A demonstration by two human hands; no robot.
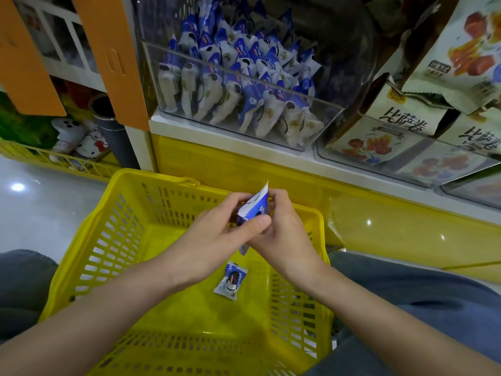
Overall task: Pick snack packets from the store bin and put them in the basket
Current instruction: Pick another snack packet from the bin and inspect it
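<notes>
A clear plastic store bin on the shelf holds several blue and white snack packets. Below it stands a yellow slotted basket between my knees. One blue and white packet lies on the basket's floor. Above the basket, both my hands hold another packet upright. My left hand pinches it with thumb and fingers from the left. My right hand grips it from the right, fingers curled round its edge.
A second clear bin to the right holds larger cream snack bags with red print. Orange panels and a low yellow rack with toys stand at the left. A yellow shelf base runs behind the basket.
</notes>
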